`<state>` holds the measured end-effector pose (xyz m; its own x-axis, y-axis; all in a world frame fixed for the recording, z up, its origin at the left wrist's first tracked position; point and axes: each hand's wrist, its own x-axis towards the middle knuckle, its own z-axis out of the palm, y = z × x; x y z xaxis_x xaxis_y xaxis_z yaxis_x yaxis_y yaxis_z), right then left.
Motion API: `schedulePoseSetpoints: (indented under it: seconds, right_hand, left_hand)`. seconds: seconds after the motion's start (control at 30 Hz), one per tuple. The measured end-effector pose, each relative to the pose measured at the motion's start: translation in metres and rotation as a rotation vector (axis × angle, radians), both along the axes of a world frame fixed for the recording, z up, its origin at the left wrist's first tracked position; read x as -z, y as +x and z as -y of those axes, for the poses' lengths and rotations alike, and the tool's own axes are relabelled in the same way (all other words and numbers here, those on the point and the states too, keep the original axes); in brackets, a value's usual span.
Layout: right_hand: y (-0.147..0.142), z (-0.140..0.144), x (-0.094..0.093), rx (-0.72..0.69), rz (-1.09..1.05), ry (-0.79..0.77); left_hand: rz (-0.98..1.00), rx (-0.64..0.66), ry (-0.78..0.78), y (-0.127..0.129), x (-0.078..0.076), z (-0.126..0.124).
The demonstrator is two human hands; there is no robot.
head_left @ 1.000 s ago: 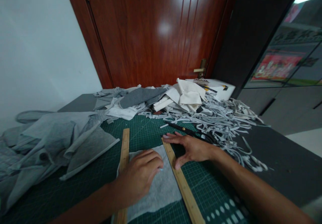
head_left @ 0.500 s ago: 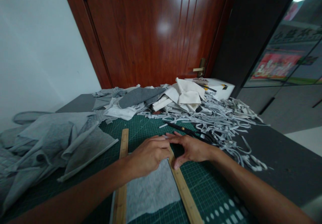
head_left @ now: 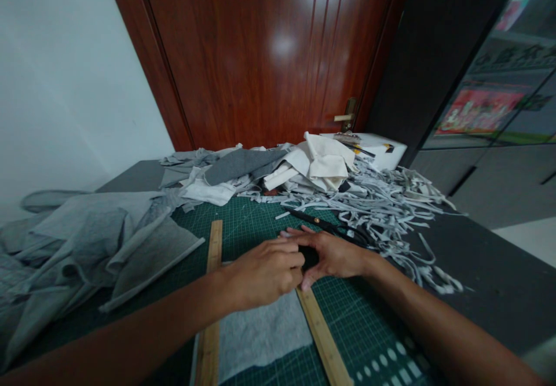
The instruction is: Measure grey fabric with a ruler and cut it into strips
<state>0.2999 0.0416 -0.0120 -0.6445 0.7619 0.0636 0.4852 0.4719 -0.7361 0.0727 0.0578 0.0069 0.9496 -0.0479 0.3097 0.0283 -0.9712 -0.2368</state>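
Observation:
A grey fabric piece [head_left: 260, 334] lies on the green cutting mat [head_left: 369, 322] between two wooden rulers. The left ruler [head_left: 211, 299] runs along its left edge and the right ruler [head_left: 324, 339] along its right edge. My left hand [head_left: 264, 273] reaches across the fabric, fingers curled over the far end of the right ruler. My right hand [head_left: 332, 253] rests on the same end from the other side, fingertips on the ruler's tip and thumb against its edge. The two hands touch. Black scissors [head_left: 321, 223] lie just beyond my right hand.
A heap of grey fabric strips [head_left: 386, 201] spreads at the right. Folded white and grey cloth [head_left: 321, 163] and a white box [head_left: 382, 146] sit at the back before a wooden door [head_left: 269, 56]. Crumpled grey cloth [head_left: 99, 235] covers the left side.
My left hand has left the middle of the fabric and moved forward and right to the top of the right ruler, meeting my right hand. My right hand has stayed put.

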Motion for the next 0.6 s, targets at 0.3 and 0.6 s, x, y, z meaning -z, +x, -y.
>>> schedulePoseSetpoints:
  seconds: [0.3, 0.6]
  right_hand:
    - [0.003, -0.005, 0.007, -0.032, 0.059, 0.079]
    - [0.003, -0.001, 0.003, -0.009, 0.06, 0.076]
  left_hand:
    - [0.019, -0.07, 0.016, 0.003, 0.001, 0.031]
    - [-0.029, 0.009, 0.039, 0.0, 0.003, 0.061]
